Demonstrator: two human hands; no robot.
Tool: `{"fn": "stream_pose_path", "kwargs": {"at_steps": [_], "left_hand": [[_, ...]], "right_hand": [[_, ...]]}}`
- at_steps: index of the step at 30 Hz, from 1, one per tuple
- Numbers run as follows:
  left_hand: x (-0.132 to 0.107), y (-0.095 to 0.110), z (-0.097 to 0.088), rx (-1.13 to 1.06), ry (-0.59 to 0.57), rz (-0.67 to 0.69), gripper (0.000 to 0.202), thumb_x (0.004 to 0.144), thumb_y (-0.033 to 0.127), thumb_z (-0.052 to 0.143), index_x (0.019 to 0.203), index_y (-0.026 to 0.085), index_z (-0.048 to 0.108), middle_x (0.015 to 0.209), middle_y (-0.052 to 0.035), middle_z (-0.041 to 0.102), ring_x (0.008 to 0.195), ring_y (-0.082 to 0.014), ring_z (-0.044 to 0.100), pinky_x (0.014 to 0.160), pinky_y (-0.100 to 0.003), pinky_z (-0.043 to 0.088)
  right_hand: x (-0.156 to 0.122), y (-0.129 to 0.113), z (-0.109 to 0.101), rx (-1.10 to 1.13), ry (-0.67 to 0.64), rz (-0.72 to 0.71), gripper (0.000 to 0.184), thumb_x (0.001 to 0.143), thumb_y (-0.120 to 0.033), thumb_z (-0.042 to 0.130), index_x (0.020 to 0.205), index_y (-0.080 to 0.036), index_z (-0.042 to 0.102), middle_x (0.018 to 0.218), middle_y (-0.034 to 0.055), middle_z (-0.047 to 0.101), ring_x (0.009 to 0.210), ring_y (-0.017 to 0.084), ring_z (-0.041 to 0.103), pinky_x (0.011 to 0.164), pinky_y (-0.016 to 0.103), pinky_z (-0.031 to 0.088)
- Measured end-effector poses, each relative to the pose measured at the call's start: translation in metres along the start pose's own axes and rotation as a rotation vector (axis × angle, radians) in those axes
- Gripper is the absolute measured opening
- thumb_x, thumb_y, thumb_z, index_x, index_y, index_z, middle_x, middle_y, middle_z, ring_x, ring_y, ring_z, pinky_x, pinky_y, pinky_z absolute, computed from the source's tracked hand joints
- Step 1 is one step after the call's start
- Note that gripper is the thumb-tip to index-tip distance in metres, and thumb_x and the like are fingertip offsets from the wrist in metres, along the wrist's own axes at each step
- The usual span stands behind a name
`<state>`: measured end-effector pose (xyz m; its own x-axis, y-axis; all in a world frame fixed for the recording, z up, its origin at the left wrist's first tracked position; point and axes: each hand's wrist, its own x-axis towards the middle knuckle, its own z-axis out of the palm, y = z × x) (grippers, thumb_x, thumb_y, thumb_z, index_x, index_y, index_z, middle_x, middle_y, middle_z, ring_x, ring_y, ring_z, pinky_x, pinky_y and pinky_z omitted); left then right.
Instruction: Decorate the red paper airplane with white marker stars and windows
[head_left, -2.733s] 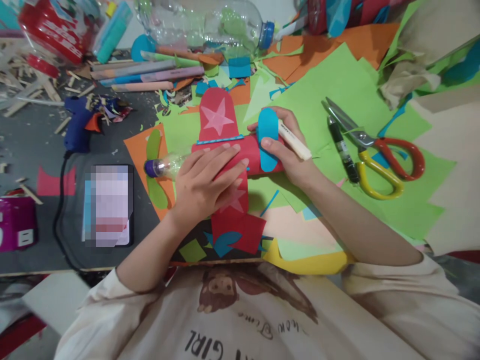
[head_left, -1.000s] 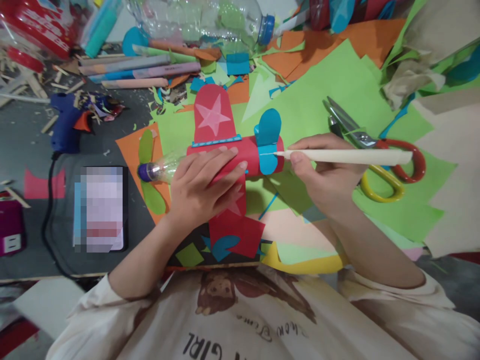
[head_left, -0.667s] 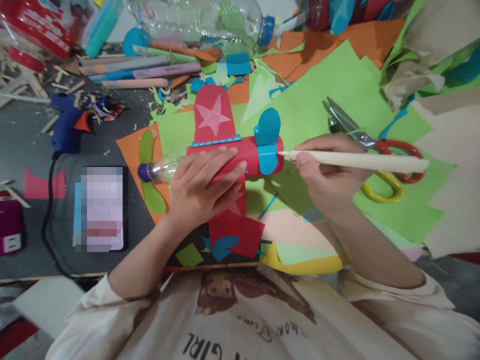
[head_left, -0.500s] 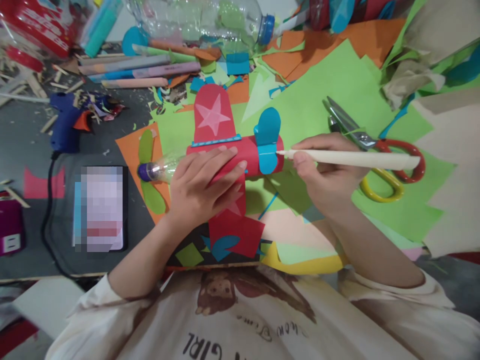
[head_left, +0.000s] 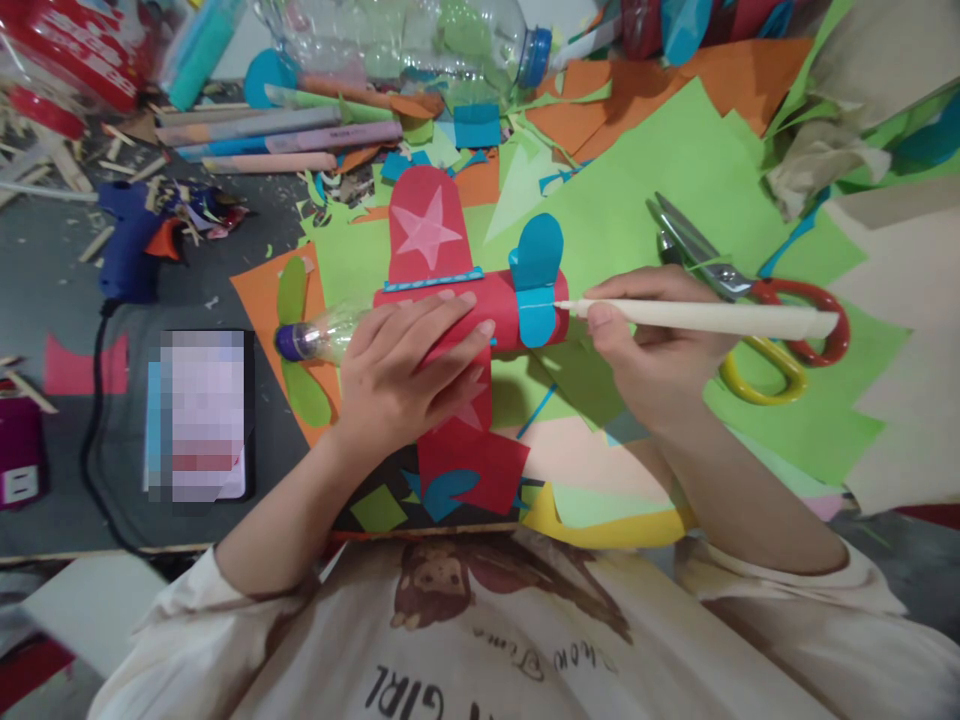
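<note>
A toy airplane (head_left: pixel 506 296), made from a clear bottle wrapped in red paper, lies across the green sheets. Its nose has a purple cap and a green propeller (head_left: pixel 292 290); pale stars mark the red wings (head_left: pixel 427 230). My left hand (head_left: pixel 409 370) is laid over the body, fingers curved around it, holding it down. Pinched in my right hand (head_left: pixel 660 350) is a white marker pen (head_left: pixel 705 317). Its tip touches the right edge of the blue tail piece (head_left: pixel 537 316), where a thin white line runs across. The part of the body under my left palm is hidden.
Scissors (head_left: pixel 739 285) with red and yellow handles lie right of my right hand. At left are a blue glue gun (head_left: pixel 127 245), its black cord, and a phone (head_left: pixel 202 415). Markers (head_left: pixel 262 130), a clear bottle (head_left: pixel 405 40) and paper scraps crowd the back.
</note>
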<state>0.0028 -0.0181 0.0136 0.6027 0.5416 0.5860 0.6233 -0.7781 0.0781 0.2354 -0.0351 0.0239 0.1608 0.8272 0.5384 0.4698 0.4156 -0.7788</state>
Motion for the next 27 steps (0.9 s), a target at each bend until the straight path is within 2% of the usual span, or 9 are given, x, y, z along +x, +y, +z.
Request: {"fn": "stream_pose_path", "kwargs": {"at_steps": [3,8,11,17,22,27], "left_hand": [[-0.0022,-0.0007,-0.0006,-0.037,-0.038,-0.014,0.028,0.097,0.027,0.059,0.124,0.028,0.067,0.128,-0.0060,0.074,0.117,-0.0229,0.071,0.096,-0.036,0.052],[-0.0027,0.0000,0.0002,-0.063,-0.022,-0.022,0.027,0.098,0.026,0.059,0.123,0.027,0.068,0.127,-0.0062,0.074,0.116,-0.0234,0.071,0.095,-0.036,0.051],[-0.0013,0.0004,-0.0002,-0.063,0.000,-0.006,0.026,0.097,0.026,0.060,0.122,0.025,0.068,0.125,-0.0074,0.075,0.115,-0.0236,0.071,0.094,-0.036,0.051],[-0.0018,0.0000,-0.0022,-0.041,-0.109,-0.042,0.027,0.101,0.031,0.053,0.123,0.029,0.069,0.128,-0.0066,0.074,0.118,-0.0231,0.070,0.096,-0.037,0.053],[-0.0033,0.0000,-0.0013,-0.090,-0.076,-0.048,0.028,0.100,0.030,0.056,0.126,0.030,0.066,0.130,-0.0058,0.072,0.120,-0.0230,0.069,0.099,-0.036,0.050],[-0.0020,0.0004,-0.0003,-0.058,-0.044,-0.023,0.026,0.100,0.029,0.056,0.123,0.026,0.067,0.128,-0.0063,0.074,0.118,-0.0221,0.070,0.098,-0.035,0.050]], "right_hand": [[-0.0009,0.0005,-0.0004,0.006,-0.009,-0.030,0.011,0.086,-0.021,0.067,0.078,-0.029,0.070,0.068,-0.0023,0.071,0.051,0.015,0.061,0.044,0.030,0.050],[-0.0033,0.0030,0.0012,0.031,-0.031,-0.079,0.011,0.081,-0.015,0.068,0.081,-0.026,0.072,0.070,-0.0026,0.073,0.055,0.014,0.065,0.048,0.027,0.054],[-0.0051,0.0038,0.0026,0.006,-0.041,-0.100,0.008,0.085,-0.021,0.069,0.080,-0.026,0.072,0.071,-0.0001,0.075,0.056,0.016,0.068,0.050,0.029,0.056],[-0.0084,0.0036,0.0038,-0.037,-0.083,-0.139,0.012,0.090,-0.029,0.067,0.079,-0.030,0.072,0.069,0.0007,0.074,0.056,0.019,0.068,0.050,0.033,0.057],[-0.0081,0.0024,0.0048,-0.038,-0.110,-0.157,0.011,0.089,-0.031,0.069,0.078,-0.031,0.072,0.068,0.0006,0.074,0.054,0.018,0.067,0.049,0.032,0.056],[-0.0073,0.0007,0.0088,0.024,-0.133,-0.228,0.008,0.086,-0.020,0.069,0.081,-0.027,0.070,0.069,-0.0009,0.074,0.055,0.015,0.067,0.050,0.029,0.056]]}}
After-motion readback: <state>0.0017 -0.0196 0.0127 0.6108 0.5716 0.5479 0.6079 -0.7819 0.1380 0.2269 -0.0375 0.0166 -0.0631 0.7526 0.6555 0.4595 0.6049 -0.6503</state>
